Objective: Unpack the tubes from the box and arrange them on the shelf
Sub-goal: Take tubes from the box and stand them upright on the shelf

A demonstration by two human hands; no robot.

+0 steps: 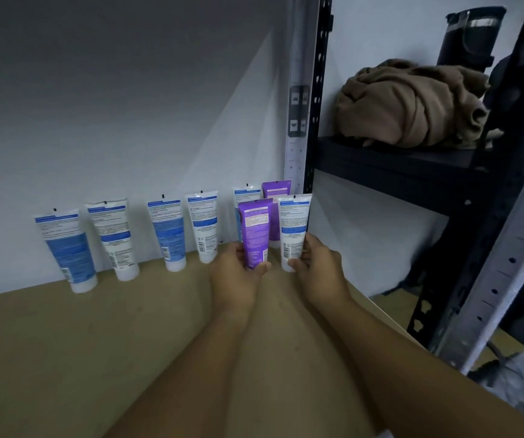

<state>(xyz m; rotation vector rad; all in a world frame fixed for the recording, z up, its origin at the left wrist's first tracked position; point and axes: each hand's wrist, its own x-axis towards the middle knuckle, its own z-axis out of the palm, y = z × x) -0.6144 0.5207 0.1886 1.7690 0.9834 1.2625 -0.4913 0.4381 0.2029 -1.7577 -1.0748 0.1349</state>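
Purple tube point(255, 233) gripped low in left hand point(237, 279), white tube point(294, 232) pinched in right hand point(319, 270), both near the shelf point(64, 343) back right, not yet released. Six tubes already stand against the wall point(128, 121) (five white/blue, one purple). Eight total. Box not visible; remaining count unknown.

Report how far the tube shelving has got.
Done: six tubes already stand against the wall on the shelf, from the leftmost blue tube to a purple one at the back. In hand: the left hand holds a purple tube, the right hand a white tube; both need placing. The box is out of view, so what remains is unknown.
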